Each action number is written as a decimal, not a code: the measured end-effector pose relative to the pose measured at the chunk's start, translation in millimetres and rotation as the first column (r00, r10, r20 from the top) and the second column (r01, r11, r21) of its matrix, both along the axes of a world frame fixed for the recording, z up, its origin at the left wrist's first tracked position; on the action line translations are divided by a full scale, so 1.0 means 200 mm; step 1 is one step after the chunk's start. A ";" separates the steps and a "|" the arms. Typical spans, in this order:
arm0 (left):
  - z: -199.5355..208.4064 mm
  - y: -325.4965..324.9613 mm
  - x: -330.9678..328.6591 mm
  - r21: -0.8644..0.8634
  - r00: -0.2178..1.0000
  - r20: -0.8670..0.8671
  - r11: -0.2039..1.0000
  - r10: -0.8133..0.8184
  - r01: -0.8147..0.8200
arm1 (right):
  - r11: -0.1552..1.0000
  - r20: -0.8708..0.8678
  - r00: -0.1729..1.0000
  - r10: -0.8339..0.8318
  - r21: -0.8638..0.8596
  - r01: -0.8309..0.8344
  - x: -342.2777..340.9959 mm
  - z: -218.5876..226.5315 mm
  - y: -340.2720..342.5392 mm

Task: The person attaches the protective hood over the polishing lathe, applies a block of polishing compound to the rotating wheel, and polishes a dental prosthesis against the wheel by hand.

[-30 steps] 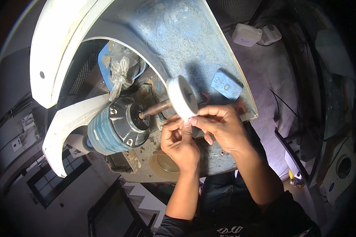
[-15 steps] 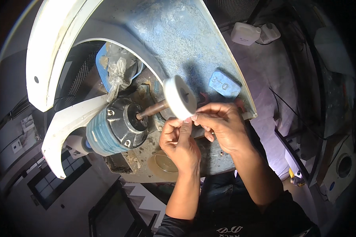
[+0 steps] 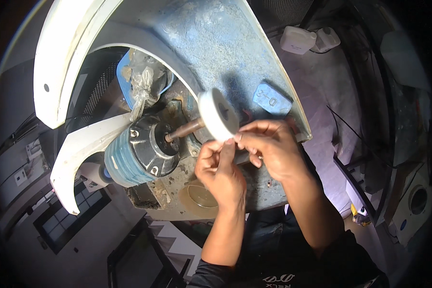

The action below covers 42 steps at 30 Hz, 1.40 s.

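A white buffing wheel (image 3: 210,117) sits on a brown spindle (image 3: 186,129) that comes out of a black and blue electric motor (image 3: 141,151). At the wheel's lower edge, my left hand (image 3: 222,169) is closed, its thumb and bent fingers pinched just below the rim. Close beside it on the right, my right hand (image 3: 271,150) is also closed, thumb and forefinger pressed together at the same spot. Whatever sits between the fingertips is too small and too covered to make out. A blue block (image 3: 272,98) with marks pressed into it lies to the right of the wheel.
A white curved hood (image 3: 77,62) with a bluish, dusty inside surrounds the wheel. Behind the motor, a blue container (image 3: 125,86) holds a crumpled plastic bag (image 3: 146,84). A round, shallow dish (image 3: 199,197) is on the stained bench near my left wrist. White jugs (image 3: 297,41) stand at the far right.
Both hands remain at the wheel's lower edge, with only a slight shift of the fingers. The whole view has moved a little.
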<state>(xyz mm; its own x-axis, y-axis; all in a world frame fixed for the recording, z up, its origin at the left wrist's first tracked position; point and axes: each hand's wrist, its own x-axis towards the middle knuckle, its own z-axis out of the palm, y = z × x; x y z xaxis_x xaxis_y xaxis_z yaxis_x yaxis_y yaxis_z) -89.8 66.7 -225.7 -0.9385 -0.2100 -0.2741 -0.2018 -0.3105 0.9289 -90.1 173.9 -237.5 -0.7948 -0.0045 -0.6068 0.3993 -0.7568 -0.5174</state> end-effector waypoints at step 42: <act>0.02 -0.14 0.13 -0.254 0.903 -0.310 0.941 -0.297 0.222 | 0.394 -0.495 0.865 0.083 0.813 0.428 0.10 0.03 0.02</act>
